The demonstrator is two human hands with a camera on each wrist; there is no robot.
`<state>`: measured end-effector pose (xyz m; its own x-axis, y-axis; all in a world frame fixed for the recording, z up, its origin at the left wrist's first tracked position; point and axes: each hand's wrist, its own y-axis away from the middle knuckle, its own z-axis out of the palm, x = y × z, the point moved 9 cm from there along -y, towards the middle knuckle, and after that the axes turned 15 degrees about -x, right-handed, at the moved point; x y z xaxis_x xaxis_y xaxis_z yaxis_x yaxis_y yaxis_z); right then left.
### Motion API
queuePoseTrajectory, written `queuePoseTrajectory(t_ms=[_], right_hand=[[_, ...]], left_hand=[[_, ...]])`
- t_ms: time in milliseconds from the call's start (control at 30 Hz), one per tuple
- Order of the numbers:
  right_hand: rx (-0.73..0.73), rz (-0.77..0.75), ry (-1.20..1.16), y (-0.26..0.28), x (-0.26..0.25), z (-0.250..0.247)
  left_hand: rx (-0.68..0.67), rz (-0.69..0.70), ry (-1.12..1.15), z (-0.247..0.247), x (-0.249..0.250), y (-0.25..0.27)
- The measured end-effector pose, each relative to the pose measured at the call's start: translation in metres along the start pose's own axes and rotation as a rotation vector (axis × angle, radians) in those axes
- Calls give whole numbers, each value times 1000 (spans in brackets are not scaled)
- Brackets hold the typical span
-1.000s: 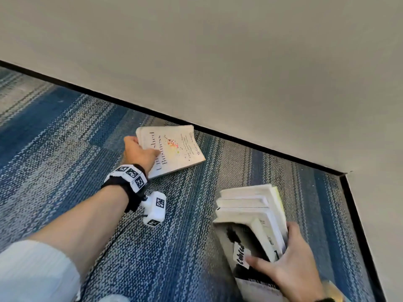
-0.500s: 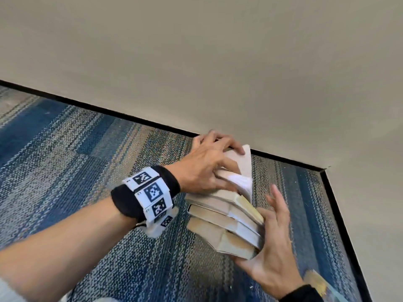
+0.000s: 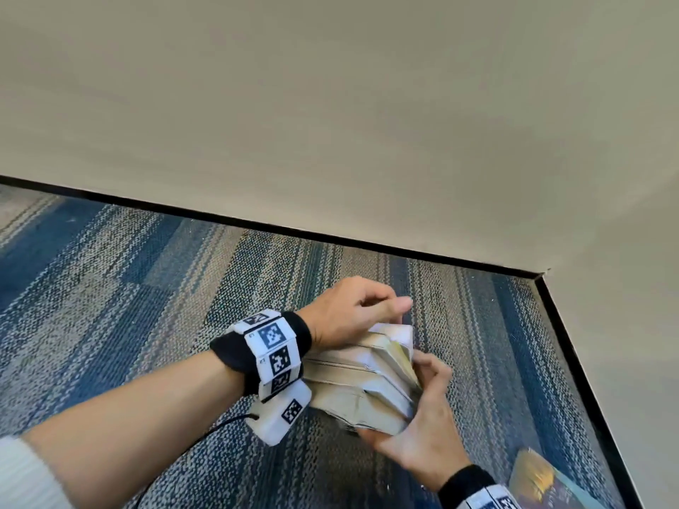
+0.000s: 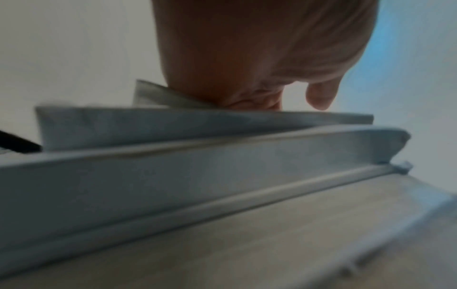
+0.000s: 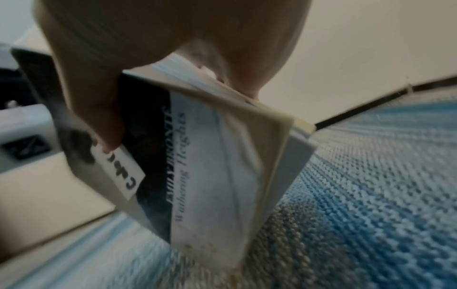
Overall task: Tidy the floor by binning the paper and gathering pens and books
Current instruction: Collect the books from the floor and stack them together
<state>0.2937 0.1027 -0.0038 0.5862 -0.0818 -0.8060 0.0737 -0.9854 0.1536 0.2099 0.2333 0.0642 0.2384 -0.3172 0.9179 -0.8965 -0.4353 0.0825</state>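
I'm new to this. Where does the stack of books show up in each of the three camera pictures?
Head: the stack of books sits lower centre, between the left hand and right hand.
Left wrist: the stack fills the lower half, edges on.
Right wrist: the stack hangs at centre, cover showing.
Shared landmark: the black baseboard.

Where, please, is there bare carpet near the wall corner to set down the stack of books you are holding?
Bare carpet runs left of the left hand to the baseboard, and a strip lies between the stack of books and the wall corner. It is crowded bottom right, where another book lies beside the right hand.
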Motion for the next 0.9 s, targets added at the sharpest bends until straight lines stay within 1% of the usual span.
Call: queuePoseTrajectory(t_ms=[33, 100, 167, 200, 233, 267, 333, 400, 433, 500, 533, 600, 633, 733, 767, 833, 900], right_hand=[[12, 5, -3, -4, -1, -2], [9, 3, -37, -9, -3, -5], [19, -4, -112, -7, 6, -8], [23, 22, -167, -4, 13, -10], [36, 60, -235, 1, 25, -11], [49, 103, -290, 7, 39, -12], [22, 178, -348, 16, 54, -14], [-25, 182, -371, 22, 58, -16], [-48, 182, -392, 26, 62, -15], [-45, 201, -502, 31, 66, -16], [-52, 187, -522, 31, 63, -16], [-33, 185, -502, 32, 57, -17], [-11, 189, -491, 33, 56, -17], [48, 197, -510, 37, 57, -14], [68, 191, -520, 38, 56, -13], [95, 135, -520, 34, 57, -13], [88, 72, -492, 27, 49, -14]], left_hand=[[19, 2, 77, -7, -3, 1], [155, -22, 191, -32, -20, 13], [316, -100, 303, -53, -56, 37], [351, -162, 369, -55, -78, 51], [336, -242, 409, -47, -101, 63], [275, -292, 433, -31, -120, 72], [66, -342, 404, 21, -140, 74], [-103, -307, 385, 65, -133, 55], [-166, -258, 375, 79, -126, 39], [-275, -148, 332, 98, -108, 11], [-300, -130, 307, 101, -98, 2], [-278, -159, 318, 99, -92, -5], [-244, -173, 306, 95, -92, -4], [-172, -263, 157, 80, -99, 10], [-161, -248, 184, 77, -99, 15], [-170, -177, 319, 76, -95, 18], [-124, -147, 365, 74, -88, 19]])
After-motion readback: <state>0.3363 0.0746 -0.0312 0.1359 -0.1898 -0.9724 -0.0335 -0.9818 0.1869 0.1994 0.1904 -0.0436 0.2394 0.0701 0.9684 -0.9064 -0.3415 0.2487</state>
